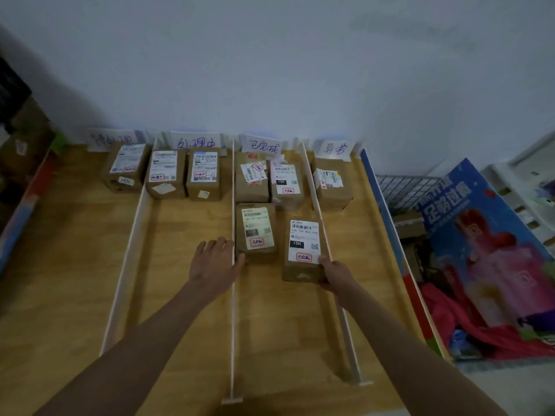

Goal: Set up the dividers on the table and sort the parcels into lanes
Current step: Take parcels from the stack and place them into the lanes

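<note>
Three white dividers stand on the wooden table: a left one, a middle one and a right one. They split it into four lanes under handwritten labels. My right hand grips the near right corner of a labelled brown parcel in the third lane. My left hand rests spread over the middle divider, its thumb touching another parcel. Several more parcels sit at the far ends of the lanes.
A white wall runs behind the table. A blue printed board leans off the right edge, above red fabric and a wire rack. Dark boxes stand at the far left. The near halves of the lanes hold nothing.
</note>
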The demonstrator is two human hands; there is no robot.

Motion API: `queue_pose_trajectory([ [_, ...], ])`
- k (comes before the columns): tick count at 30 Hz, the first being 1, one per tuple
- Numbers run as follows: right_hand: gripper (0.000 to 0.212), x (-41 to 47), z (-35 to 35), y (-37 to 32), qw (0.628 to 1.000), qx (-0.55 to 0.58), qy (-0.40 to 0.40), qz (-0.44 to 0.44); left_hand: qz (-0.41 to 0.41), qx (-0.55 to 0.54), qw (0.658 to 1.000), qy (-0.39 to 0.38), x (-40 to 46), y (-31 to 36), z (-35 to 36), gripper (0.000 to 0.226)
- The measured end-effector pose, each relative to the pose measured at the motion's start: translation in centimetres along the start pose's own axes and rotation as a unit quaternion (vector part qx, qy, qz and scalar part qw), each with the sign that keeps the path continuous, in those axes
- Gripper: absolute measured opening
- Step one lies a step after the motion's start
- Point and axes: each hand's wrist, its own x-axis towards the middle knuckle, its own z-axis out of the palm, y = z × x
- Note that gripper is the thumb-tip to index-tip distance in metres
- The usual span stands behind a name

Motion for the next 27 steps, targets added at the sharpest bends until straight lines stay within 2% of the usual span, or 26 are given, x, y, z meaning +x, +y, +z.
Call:
queue_pose_trajectory([
  [6, 0.048, 6.4, 1.4, -1.1, 0.998, -0.059, -0.018, 0.011, -0.022, -0.013, 1.000, -0.005, 4.2, 0.3, 0.9, 0.050],
  [11, 0.049, 9.0, 2.7, -2.5, 0.996, -0.089, -0.004, 0.013, -0.023, -0.011, 1.000, 0.009, 6.1, 0.5, 1.2, 0.050],
  [17, 0.043, 9.9, 3.7, -2.9, 0.993, -0.118, 0.013, 0.000, -0.023, -0.018, 1.000, 0.006, 6.1, 0.7, 1.2, 0.053],
  [22, 0.048, 9.9, 3.4, -3.3, 0.994, -0.106, 0.002, 0.006, -0.025, -0.018, 0.999, 0.009, 5.7, 0.6, 0.8, 0.053],
  [27, 0.043, 6.9, 2.5, -5.5, 0.990, -0.120, 0.031, -0.062, -0.019, -0.008, 1.000, 0.010, 5.2, 0.7, -0.3, 0.052],
])
